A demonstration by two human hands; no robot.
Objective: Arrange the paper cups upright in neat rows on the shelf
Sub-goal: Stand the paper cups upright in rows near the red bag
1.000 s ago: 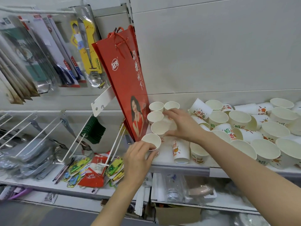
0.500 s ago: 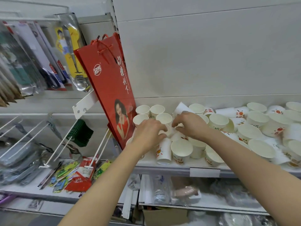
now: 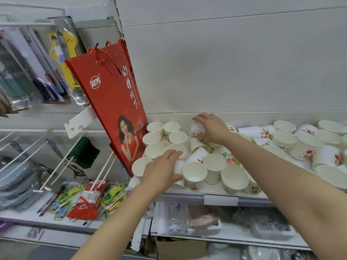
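Observation:
Several white paper cups stand upright in short rows [image 3: 155, 126] at the left end of the white shelf [image 3: 221, 196]. More cups lie tipped or jumbled [image 3: 304, 147] toward the right. My left hand [image 3: 161, 171] curls around an upside-down cup [image 3: 179, 175] near the shelf's front. My right hand [image 3: 212, 126] reaches to the back and grips a tilted printed cup [image 3: 195, 131] by its base. Upright cups [image 3: 195, 173] stand along the front edge between my arms.
A red paper gift bag [image 3: 112, 102] hangs just left of the cups, touching the shelf end. Packaged utensils [image 3: 37, 72] hang on hooks further left. Lower shelves hold packets [image 3: 90, 197] and wrapped goods [image 3: 204, 222]. A white back panel [image 3: 225, 62] rises behind the shelf.
My right hand has moved back and up to the tilted cup at the rear. My left hand has drawn toward the front edge onto the upside-down cup.

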